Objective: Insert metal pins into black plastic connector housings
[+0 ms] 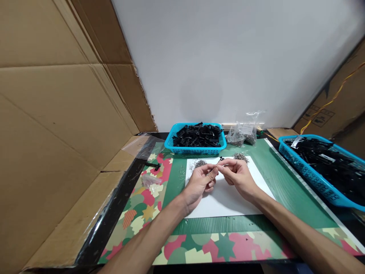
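Left hand (pixel 203 179): grip closed, thumb against fingers, on a slim black part (pixel 221 158). Right hand (pixel 237 174): fingertips drawn together, meeting the left ones at the part; we cannot tell whether this grip pinches the part too or some tiny piece hidden between the tips. The black part is above the white sheet (pixel 225 203), its far end poking out past the fingers. We judge the two-handed hold serves to steady so thin a piece while the other fingertips work at it.

Beyond the fingers, two heaps of small metallic bits lie on the sheet: the left heap (pixel 200 163) and the right heap (pixel 241 156), one near each hand, presumably for short reaches. The pale paper probably helps us see such small bits; the hands and forearms hide part of it.

Farther out on the desk (pixel 110 222): a green mat (pixel 296 186) under the sheet; behind it a blue basket (pixel 195 150) heaped with black pieces, plastic bags (pixel 238 136) beside it. At right, a second basket (pixel 318 187), also full. At left, a loose black piece (pixel 154 166) and a small clear bag (pixel 151 181). A cardboard panel (pixel 54 144) bounds the left side.
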`<state>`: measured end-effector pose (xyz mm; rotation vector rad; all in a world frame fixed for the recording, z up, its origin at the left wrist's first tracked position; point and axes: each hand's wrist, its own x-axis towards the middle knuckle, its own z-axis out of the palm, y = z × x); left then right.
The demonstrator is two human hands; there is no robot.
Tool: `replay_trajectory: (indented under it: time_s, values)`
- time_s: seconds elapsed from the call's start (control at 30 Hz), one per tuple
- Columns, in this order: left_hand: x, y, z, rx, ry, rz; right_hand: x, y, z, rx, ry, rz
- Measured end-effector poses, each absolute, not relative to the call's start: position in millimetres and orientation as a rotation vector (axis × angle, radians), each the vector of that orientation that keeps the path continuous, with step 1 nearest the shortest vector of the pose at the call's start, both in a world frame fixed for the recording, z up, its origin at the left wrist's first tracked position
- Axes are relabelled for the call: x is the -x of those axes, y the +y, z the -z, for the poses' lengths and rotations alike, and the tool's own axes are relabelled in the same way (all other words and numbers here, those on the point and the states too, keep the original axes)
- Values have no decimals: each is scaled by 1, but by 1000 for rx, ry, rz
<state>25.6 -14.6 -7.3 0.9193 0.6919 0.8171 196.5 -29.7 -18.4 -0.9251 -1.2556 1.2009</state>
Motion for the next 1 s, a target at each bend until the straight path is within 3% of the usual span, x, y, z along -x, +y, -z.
replay_trajectory:
  time_s: [0.37,0.67,0.8,1.0]
  values:
    - [-23,-14,5,-1068,808,-868,-207,-37,9,1091,-1506,-759]
    - [-22,-8,8,-1429,892,-1010,-213,-35,1,1163,-1610,-786]
    - [-22,-8,9,-1318,863,-833,-223,-31,1,1174,-1563,-798]
    - [-22,-13,6,-1441,859,-825,-249,-24,-3,1317,-1563,-543]
